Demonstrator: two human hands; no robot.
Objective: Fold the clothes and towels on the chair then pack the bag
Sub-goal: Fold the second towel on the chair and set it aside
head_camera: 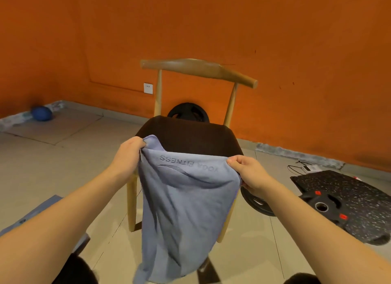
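Head view, 1 camera.

Left hand (131,150) is gripping the top left corner of the towel (186,203), fingers curled tight around bunched fabric. Right hand (247,171) is pinching the top right corner, thumb and forefinger closed on the edge, the other fingers curled under. The 2 hands are sitting well apart, and the top edge is sagging a little between them.

The towel is hanging in the air in front of the chair (198,70), with its top edge overlapping the front of the dark seat. The lower end is trailing down to the bottom of the frame. It is light blue-grey and wrinkled. The "YOGA FITNESS" print with a swoosh is reading upside down from here.

A black weight plate (188,112) is leaning on the orange wall behind the chair. A second plate (258,203) is showing just right of the chair, partly behind the right hand. A speckled black mat (349,199) is lying on the floor at right. A blue ball (41,113) is sitting far left by the wall.
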